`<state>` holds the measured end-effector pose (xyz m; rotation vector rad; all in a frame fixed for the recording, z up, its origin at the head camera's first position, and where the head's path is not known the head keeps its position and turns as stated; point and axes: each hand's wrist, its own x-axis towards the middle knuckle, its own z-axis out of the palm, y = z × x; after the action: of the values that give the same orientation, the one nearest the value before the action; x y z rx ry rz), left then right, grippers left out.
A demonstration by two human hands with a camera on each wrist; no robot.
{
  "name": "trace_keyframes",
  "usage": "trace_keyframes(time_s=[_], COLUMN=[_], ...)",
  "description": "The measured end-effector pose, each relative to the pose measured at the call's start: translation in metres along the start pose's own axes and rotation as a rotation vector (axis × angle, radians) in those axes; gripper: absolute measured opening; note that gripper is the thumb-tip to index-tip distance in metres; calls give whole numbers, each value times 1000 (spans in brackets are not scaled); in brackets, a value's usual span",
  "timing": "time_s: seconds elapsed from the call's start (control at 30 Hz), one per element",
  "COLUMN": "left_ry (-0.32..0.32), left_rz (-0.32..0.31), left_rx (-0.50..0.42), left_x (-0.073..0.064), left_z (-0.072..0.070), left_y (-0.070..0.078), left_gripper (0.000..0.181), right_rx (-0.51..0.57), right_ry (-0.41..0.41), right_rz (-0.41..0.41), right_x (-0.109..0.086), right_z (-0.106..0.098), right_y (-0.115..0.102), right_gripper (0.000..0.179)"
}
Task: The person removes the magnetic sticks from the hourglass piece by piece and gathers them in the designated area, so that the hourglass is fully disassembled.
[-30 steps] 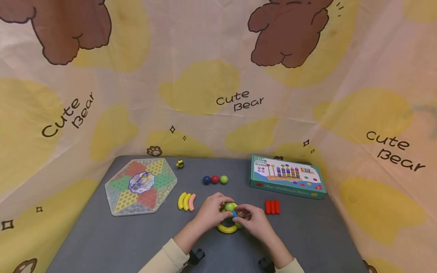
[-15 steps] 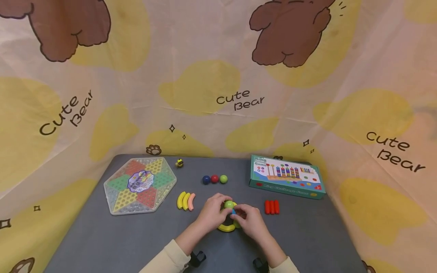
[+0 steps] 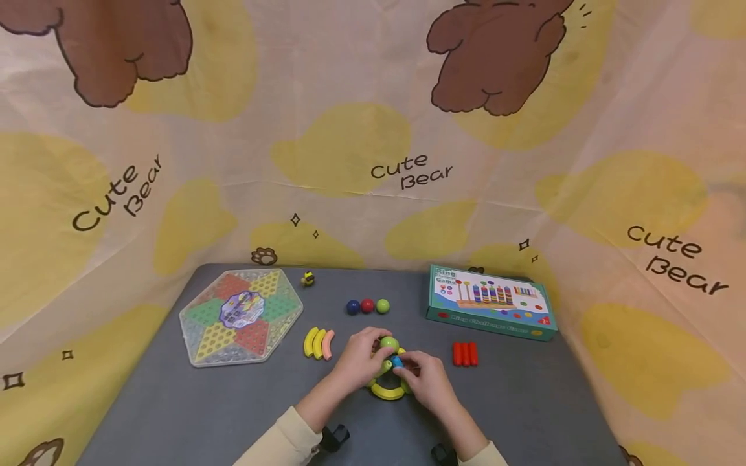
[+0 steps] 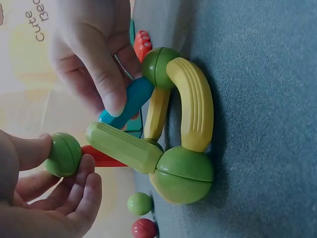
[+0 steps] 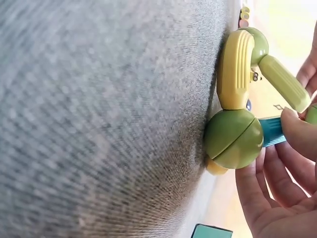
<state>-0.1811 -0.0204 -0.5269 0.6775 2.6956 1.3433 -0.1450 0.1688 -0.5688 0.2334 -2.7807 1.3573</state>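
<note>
My left hand pinches a green ball between thumb and fingers, above a ring of yellow curved sticks and green balls on the table. A red rod shows right beside the held ball. Thumb and fingers of my right hand grip a blue rod, which slants up from a green ball of the ring. From another of the ring's balls a light green rod leans inward, its upper end free and close to the held ball.
Two yellow curved sticks and a pink one lie left of the hands, red rods to the right. Blue, red and green balls line up behind. A hexagonal game board and a green game box stand farther back, near a small bee figure.
My left hand has raised the green ball slightly, away from the rod tops. The light green rod's end has come into sight. My right hand has shifted a little left, still on the blue rod.
</note>
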Motion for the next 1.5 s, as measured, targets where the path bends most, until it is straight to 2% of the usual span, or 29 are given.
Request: trace_keyframes(time_s=[0.13, 0.2, 0.3, 0.4, 0.53, 0.77, 1.03, 1.13, 1.27, 1.4, 1.5], left_ry=[-8, -12, -28, -45, -49, -69, -103, -79, -2, 97, 144], left_rz=[-33, -47, -62, -82, -98, -119, -139, -116, -77, -97, -121], left_rx=[-24, -43, -73, -109, -135, -179, -300, -317, -328, -317, -302], left_x=[1, 1, 1, 1, 1, 1, 1, 1, 1, 2, 4], left_z=[1, 1, 2, 2, 1, -1, -6, -9, -12, -18, -24], left_y=[-3, -4, -5, -6, -6, -6, 0, 0, -2, -5, -5], left_gripper=[28, 29, 29, 30, 30, 30, 34, 36, 37, 34, 33], right_rx=[6, 7, -17, -77, -127, -136, -126, -130, -135, -135, -129], right_ry=[3, 0, -28, -114, -209, -218, -214, -210, -204, -197, -197], right_rz=[-16, -5, 43, 86, 79, 46, 57, 67, 77, 68, 68], right_x=[-2, -3, -6, -8, -9, -7, -7, -8, -10, -11, -10], right_z=[-2, -3, -5, -6, -6, -4, -4, -5, -6, -7, -8], right_y=[3, 5, 8, 12, 15, 15, 15, 16, 17, 19, 19], right_gripper=[26, 33, 54, 83, 104, 104, 101, 97, 92, 91, 91])
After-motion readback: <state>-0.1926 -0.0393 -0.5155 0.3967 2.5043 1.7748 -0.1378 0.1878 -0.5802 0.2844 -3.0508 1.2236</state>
